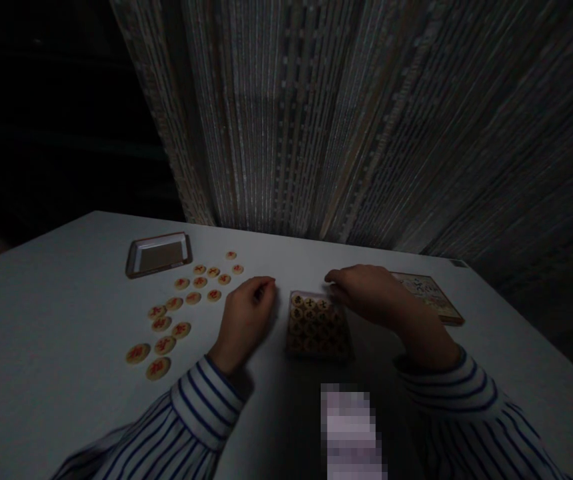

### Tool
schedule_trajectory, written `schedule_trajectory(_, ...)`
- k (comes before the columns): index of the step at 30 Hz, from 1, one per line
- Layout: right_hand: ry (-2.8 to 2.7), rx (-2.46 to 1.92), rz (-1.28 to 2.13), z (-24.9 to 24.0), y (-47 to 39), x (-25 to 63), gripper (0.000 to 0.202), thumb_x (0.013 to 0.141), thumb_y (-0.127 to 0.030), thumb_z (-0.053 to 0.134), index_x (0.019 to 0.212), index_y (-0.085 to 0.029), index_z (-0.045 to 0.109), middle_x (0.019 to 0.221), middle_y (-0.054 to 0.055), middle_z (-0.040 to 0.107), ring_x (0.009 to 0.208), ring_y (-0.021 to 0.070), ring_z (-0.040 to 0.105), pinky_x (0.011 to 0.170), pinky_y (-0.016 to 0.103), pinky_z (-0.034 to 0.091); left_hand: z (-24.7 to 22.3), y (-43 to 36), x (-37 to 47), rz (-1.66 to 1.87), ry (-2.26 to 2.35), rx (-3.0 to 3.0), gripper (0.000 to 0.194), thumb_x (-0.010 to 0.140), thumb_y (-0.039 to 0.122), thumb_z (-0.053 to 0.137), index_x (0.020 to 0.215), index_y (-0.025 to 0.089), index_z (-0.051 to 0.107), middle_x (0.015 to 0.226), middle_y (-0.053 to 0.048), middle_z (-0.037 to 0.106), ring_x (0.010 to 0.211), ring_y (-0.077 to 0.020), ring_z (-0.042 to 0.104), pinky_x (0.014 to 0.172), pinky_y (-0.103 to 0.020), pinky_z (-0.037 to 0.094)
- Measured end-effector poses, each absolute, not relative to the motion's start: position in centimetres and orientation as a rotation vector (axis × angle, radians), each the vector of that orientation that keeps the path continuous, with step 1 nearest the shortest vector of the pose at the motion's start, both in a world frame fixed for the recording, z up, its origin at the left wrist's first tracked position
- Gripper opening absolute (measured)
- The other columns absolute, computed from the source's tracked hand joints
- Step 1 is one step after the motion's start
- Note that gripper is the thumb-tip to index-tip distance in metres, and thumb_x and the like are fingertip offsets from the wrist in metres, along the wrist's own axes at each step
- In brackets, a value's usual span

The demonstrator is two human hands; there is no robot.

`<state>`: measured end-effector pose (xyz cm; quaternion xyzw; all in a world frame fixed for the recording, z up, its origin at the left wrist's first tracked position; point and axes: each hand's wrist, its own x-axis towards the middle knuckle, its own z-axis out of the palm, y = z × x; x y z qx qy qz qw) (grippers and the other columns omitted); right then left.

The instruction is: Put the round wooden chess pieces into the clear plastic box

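A clear-walled box (288, 337) sits on the table before me, with rows of round xiangqi pieces (310, 315) marked in dark characters. My left hand (247, 317) is curled into a loose fist left of the box; its inside is hidden. Over the box's far right corner is my right hand (366, 292), fingers bent toward the left, with a small gap between thumb and forefinger and nothing visible there. Whether it touches the box I cannot tell. Several xiangqi pieces with red characters (193, 298) lie scattered to the left of my left hand.
An open shallow tray (130, 264), seemingly a box half, stands at the table's far left. Partly behind my right arm lies a flat printed lid (431, 297). A striped curtain (276, 120) hangs beyond the white table's (91, 293) far edge. The room is dim.
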<state>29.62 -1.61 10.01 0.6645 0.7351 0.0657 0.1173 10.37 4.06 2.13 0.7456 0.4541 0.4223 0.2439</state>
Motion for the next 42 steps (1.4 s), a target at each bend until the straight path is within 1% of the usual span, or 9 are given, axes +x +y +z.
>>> schedule_trajectory(8,2.26,1.96,0.262,10.6,-2.0,28.9,0.029,0.087,-0.028,0.034,0.096,-0.019,0.061,0.09,0.008,0.067,0.082,0.0216,0.061,0.064,0.031,0.04,3.1,5.9,8.5,1.266,1.376,1.913,0.031,0.078,0.037,0.049,0.09,0.015,0.067,0.08,-0.005,0.068,0.069,-0.0165,0.059,0.064,-0.027,0.045)
schedule_trajectory(11,2.289,1.969,0.252,10.8,-2.1,28.4,0.03,0.088,-0.028,0.034,0.095,-0.019,0.061,0.09,0.007,0.067,0.083,0.0212,0.061,0.065,0.03,0.04,2.3,5.9,8.1,1.114,1.35,2.052,0.035,0.077,0.038,0.051,0.098,0.014,0.065,0.087,-0.007,0.067,0.074,-0.0183,0.059,0.07,-0.03,0.046)
schedule_trajectory(16,2.32,1.939,0.193,10.8,-1.7,27.4,0.031,0.087,-0.029,0.035,0.1,-0.018,0.061,0.094,0.009,0.067,0.088,0.0223,0.061,0.067,0.031,0.041,0.7,5.7,8.1,0.762,1.228,2.393,0.04,0.077,0.037,0.054,0.109,0.014,0.06,0.101,-0.012,0.062,0.093,-0.0243,0.056,0.083,-0.036,0.042)
schedule_trajectory(24,2.329,1.907,0.172,10.2,-1.3,26.5,0.03,0.087,-0.03,0.036,0.1,-0.018,0.06,0.095,0.009,0.067,0.087,0.0233,0.061,0.067,0.032,0.042,0.3,6.2,8.8,0.603,1.207,2.496,0.031,0.08,0.033,0.05,0.101,0.016,0.065,0.089,-0.01,0.058,0.09,-0.0244,0.053,0.081,-0.036,0.041)
schedule_trajectory(30,2.314,1.889,0.167,9.9,-1.4,26.7,0.029,0.086,-0.028,0.037,0.099,-0.018,0.061,0.094,0.008,0.067,0.086,0.024,0.062,0.066,0.033,0.043,0.1,6.1,8.8,0.752,1.194,2.391,0.026,0.078,0.031,0.051,0.096,0.017,0.064,0.09,-0.01,0.061,0.089,-0.0237,0.054,0.08,-0.036,0.04)
schedule_trajectory(32,2.319,1.881,0.175,9.9,-1.4,26.7,0.029,0.086,-0.029,0.036,0.098,-0.018,0.061,0.092,0.008,0.067,0.085,0.0235,0.062,0.065,0.033,0.043,0.2,5.9,8.9,0.829,1.167,2.283,0.023,0.078,0.03,0.052,0.094,0.017,0.062,0.088,-0.008,0.062,0.084,-0.0213,0.056,0.076,-0.033,0.041)
schedule_trajectory(34,2.321,1.878,0.187,10.0,-1.4,26.7,0.029,0.086,-0.028,0.036,0.099,-0.019,0.061,0.092,0.008,0.067,0.084,0.0232,0.062,0.065,0.032,0.043,0.3,5.6,9.0,0.89,1.149,2.125,0.02,0.077,0.032,0.052,0.091,0.018,0.059,0.08,-0.004,0.062,0.073,-0.0178,0.057,0.066,-0.029,0.042)
schedule_trajectory(37,2.324,1.88,0.202,10.0,-1.5,26.7,0.029,0.087,-0.029,0.037,0.101,-0.019,0.06,0.093,0.008,0.067,0.084,0.023,0.062,0.065,0.032,0.042,0.5,5.0,9.7,0.992,1.099,1.827,0.017,0.073,0.031,0.058,0.083,0.018,0.054,0.065,0.002,0.057,0.058,-0.0124,0.053,0.054,-0.023,0.038)
schedule_trajectory(42,2.352,1.858,0.219,10.1,-1.7,26.6,0.029,0.088,-0.029,0.037,0.101,-0.018,0.06,0.092,0.008,0.067,0.082,0.0221,0.062,0.064,0.031,0.042,1.8,3.6,11.0,1.001,0.886,1.32,0.025,0.061,0.024,0.068,0.076,0.018,0.049,0.054,0.007,0.056,0.048,-0.0079,0.05,0.048,-0.019,0.036)
